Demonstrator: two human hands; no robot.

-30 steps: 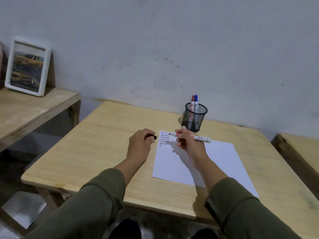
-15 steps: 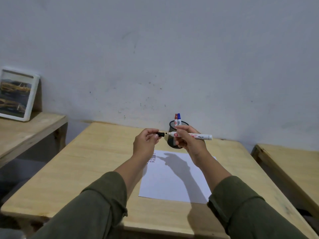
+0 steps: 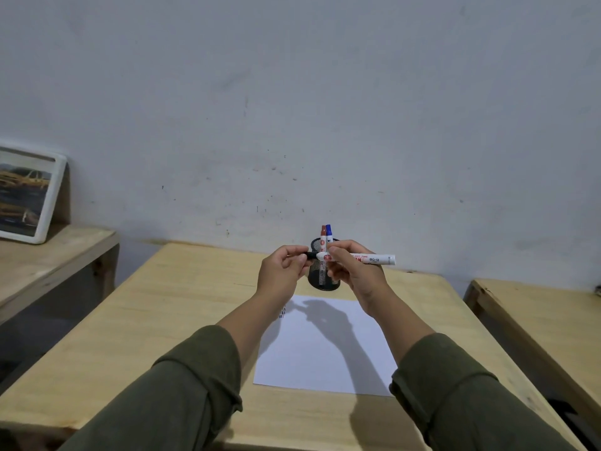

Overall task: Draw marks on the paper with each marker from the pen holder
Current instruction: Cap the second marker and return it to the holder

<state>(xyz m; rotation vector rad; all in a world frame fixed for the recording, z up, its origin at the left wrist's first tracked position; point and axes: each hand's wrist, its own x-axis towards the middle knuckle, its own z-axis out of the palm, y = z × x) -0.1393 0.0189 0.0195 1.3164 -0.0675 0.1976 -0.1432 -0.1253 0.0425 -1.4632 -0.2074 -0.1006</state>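
Head view, the only one supplied: your right hand [image 3: 353, 271] holds the white-barrelled marker [image 3: 367, 258] with its fingers wrapped round the forward part of the barrel, long axis lying level and running left to right across your front, the blunt tail pointing out to your right and the writing end pointing left. Your left hand [image 3: 283, 271] meets it there, thumb and fingers pinched on the black cap [image 3: 311, 255], which sits in line with the barrel and touching or already seated on its tip; you cannot tell from here whether it is fully home. The relation that governs the next move is that shared axis: cap and barrel are co-linear, so any closing push should run straight along it, left hand toward right. Both hands are raised above the table [image 3: 195, 304], directly in front of the mesh pen holder [image 3: 322, 281], which stands just beyond the far edge of the paper [image 3: 325, 353]. A red marker [image 3: 323, 239] and a blue marker [image 3: 328, 234] stand upright in the holder, side by side. A block of small marks [image 3: 282, 313] shows at the paper's near-left corner region, partly hidden by your left forearm. In my judgement this marker is being capped; your right hand is the nearer to the holder for returning it.
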